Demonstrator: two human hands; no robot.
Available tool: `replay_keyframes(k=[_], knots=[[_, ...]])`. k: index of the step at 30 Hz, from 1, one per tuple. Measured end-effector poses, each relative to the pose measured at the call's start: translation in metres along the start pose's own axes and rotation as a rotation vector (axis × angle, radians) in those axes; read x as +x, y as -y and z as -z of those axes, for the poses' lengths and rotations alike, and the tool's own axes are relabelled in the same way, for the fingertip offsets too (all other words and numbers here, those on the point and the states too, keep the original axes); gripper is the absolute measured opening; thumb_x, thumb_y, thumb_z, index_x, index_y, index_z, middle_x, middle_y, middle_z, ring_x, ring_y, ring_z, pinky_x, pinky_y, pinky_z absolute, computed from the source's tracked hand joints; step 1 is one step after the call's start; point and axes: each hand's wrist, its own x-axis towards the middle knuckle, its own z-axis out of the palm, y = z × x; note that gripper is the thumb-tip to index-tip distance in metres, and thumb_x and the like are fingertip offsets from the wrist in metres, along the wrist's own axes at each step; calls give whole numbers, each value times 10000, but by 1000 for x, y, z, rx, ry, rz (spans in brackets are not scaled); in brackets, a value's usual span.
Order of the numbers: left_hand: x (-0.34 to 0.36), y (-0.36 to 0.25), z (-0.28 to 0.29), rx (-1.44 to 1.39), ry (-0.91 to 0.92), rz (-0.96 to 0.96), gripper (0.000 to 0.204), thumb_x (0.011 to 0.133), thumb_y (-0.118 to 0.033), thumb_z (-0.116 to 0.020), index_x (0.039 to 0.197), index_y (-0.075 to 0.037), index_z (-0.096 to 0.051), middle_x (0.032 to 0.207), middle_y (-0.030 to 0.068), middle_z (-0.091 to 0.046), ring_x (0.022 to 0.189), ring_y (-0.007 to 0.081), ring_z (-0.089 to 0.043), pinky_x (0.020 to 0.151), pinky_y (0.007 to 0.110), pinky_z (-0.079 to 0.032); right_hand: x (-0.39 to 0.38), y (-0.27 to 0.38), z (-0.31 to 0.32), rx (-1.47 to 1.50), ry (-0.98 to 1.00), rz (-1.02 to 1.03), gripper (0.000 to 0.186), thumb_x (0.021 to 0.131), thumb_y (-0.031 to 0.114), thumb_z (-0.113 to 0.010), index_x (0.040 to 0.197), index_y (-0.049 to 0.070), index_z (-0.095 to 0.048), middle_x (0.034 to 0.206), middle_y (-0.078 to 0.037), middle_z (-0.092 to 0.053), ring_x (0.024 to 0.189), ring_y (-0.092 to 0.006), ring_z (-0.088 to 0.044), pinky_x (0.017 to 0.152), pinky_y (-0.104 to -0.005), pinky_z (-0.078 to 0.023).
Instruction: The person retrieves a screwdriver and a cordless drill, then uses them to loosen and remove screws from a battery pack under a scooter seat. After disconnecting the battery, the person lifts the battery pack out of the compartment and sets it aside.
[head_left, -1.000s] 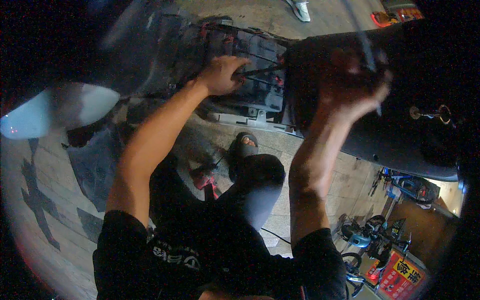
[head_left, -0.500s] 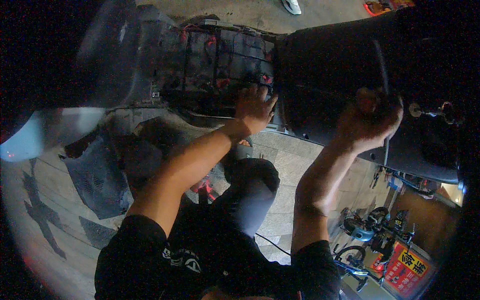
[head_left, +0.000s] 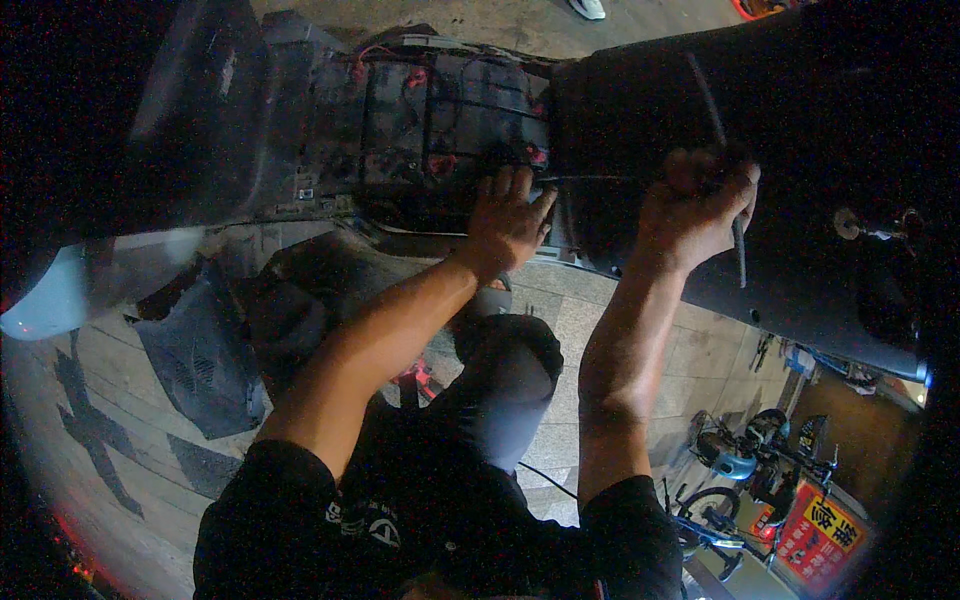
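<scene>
An opened scooter floorboard exposes a dark block of batteries (head_left: 390, 110) with red fittings. My left hand (head_left: 505, 225) rests at the near right of the batteries, fingers slightly spread, beside a thin horizontal shaft (head_left: 590, 178); its end is hard to see. My right hand (head_left: 700, 208) is closed on a long dark bar tool (head_left: 708, 90), upright in the picture, over the dark body panel (head_left: 835, 110); the shaft runs toward this hand.
A removed dark panel (head_left: 200, 350) lies at left on the paved floor (head_left: 550, 420). A key (head_left: 848, 225) sticks out of the body at right. Bicycles (head_left: 715, 525), a small two-wheeler (head_left: 735, 460) and a red sign (head_left: 815, 530) stand lower right. Another person's shoe (head_left: 585, 8) shows at top.
My left hand has moved right and down, its fingers now spread. My right hand swung down, then back up and left with the tool, which has shifted with it.
</scene>
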Motion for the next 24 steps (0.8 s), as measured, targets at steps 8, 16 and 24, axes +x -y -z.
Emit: replay_keyframes(k=[8, 16, 24], knots=[[0, 3, -8, -45, -126, -37, 503, 793, -307, -678, 1262, -157, -576, 1399, 193, -365, 1249, 401, -352, 1010, 533, -308, -8, -11, -10, -1011, -146, 850, 72, 868, 85, -536, 933, 58, -519, 847, -61, -515, 674, -151, -492, 578, -282, -421], [-3, 7, -8, -17, -216, -64, 481, 752, -304, -701, 1204, -158, -623, 1395, 173, -370, 1238, 389, -366, 998, 518, -311, -29, -13, -22, -1186, 6, 855, 206, 955, 187, -521, 1074, 21, -496, 1022, -84, -525, 830, -179, -506, 730, -293, -431], [0, 11, -3, -45, -104, -77, 497, 751, -298, -708, 1220, -161, -617, 1384, 174, -369, 1230, 399, -376, 985, 534, -350, 38, -36, -22, -97, 305, 78, 310, 950, 392, -457, 859, 120, -574, 621, -27, -485, 535, -137, -420, 510, -275, -345]])
